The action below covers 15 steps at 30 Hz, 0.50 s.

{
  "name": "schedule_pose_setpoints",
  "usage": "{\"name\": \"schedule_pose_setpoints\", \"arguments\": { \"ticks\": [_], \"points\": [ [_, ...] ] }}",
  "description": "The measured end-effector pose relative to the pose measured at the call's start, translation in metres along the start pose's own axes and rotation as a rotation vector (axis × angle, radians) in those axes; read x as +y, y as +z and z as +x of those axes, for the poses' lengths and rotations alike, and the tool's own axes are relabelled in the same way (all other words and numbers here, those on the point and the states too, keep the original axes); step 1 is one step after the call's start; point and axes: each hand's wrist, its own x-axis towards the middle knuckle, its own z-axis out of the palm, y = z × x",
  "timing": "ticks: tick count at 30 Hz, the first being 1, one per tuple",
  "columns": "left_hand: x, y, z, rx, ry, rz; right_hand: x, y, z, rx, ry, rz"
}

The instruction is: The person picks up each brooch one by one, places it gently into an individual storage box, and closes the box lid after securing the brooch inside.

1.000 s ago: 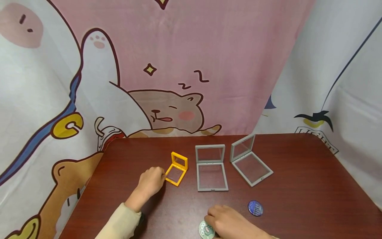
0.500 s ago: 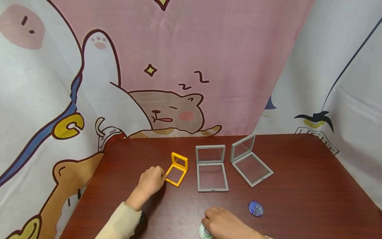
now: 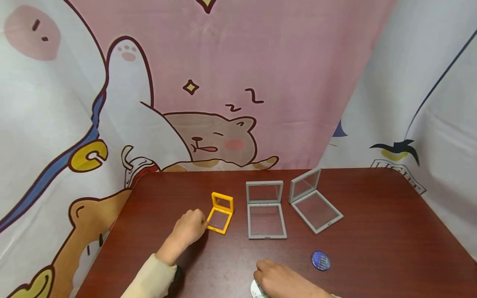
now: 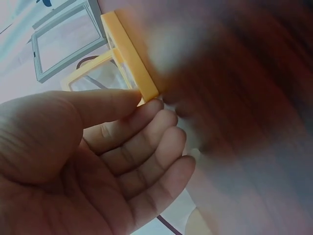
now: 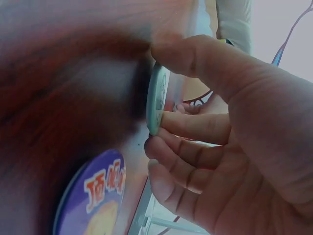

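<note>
My left hand [image 3: 189, 227] pinches a corner of a small yellow hinged display frame [image 3: 221, 211] between thumb and fingertips. The frame stands opened, its back half raised and its front half flat on the table; in the left wrist view, the yellow frame [image 4: 129, 56] rises past my thumb tip. Low in the head view, my right hand [image 3: 281, 278] grips a round pale green badge [image 3: 258, 291], partly covered by the fingers. The right wrist view shows the green badge [image 5: 155, 98] on edge between thumb and fingers, close over the table.
Two larger grey hinged frames stand opened: one grey frame [image 3: 266, 203] at mid-table, another grey frame [image 3: 304, 197] angled to its right. A round blue-purple badge [image 3: 321, 260] lies right of my right hand. A cartoon curtain [image 3: 290, 82] hangs behind the brown table [image 3: 380, 231].
The yellow frame has shifted slightly left and turned a little in my left hand's pinch. My right fingers now cover more of the green badge. The head view has drifted slightly.
</note>
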Motion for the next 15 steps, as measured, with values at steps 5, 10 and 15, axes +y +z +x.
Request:
{"name": "schedule_pose_setpoints", "arguments": {
  "ticks": [5,10,15],
  "points": [
    [0.000,0.000,-0.003,-0.010,-0.020,-0.005,0.003,-0.009,0.002,-0.064,0.097,0.134],
    [0.000,-0.002,-0.007,-0.033,-0.044,-0.030,0.006,-0.016,0.004,-0.013,0.139,0.192],
    [0.001,-0.004,-0.012,-0.041,-0.040,-0.043,0.007,-0.018,0.006,0.092,0.136,0.191]
  ]
}}
